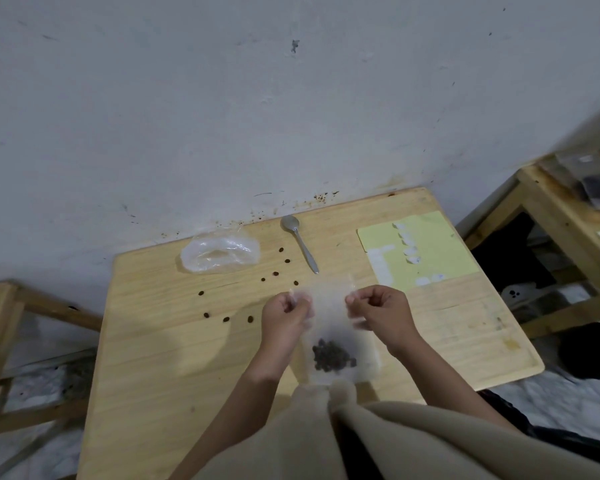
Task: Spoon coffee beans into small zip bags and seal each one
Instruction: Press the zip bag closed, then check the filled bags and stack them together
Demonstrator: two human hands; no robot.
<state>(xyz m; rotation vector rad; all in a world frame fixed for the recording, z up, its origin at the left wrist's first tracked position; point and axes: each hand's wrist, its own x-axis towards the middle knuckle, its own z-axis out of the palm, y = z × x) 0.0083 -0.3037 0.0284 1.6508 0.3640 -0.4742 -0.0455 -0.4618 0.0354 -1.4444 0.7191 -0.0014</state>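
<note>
The zip bag (336, 327) hangs between my two hands above the near middle of the wooden table (160, 368), its top edge stretched from one pinch to the other. My left hand (284, 315) is curled into a loose fist, thumb and forefinger nipped on the bag's left top corner; my right hand (378, 311) is curled the same way, pinching the right top corner. Both forearms reach up from the bottom of the view, wrists slightly bent, knuckles toward the wall. A clump of coffee beans (333, 355) sits low inside the bag.

The plastic is blurred and nearly see-through, so I cannot tell whether the zip strip is pressed closed. My beige clothing (326, 441) covers the bag's lower edge and the table's near edge.

Past my hands, loose beans (275, 273) lie scattered on the wood. Behind them a metal spoon (300, 242) lies bowl toward the wall, apart from a crumpled clear plastic bag (220, 253) to its left. To the right lies a yellow sheet (440, 251) with small white pieces I cannot make out.
</note>
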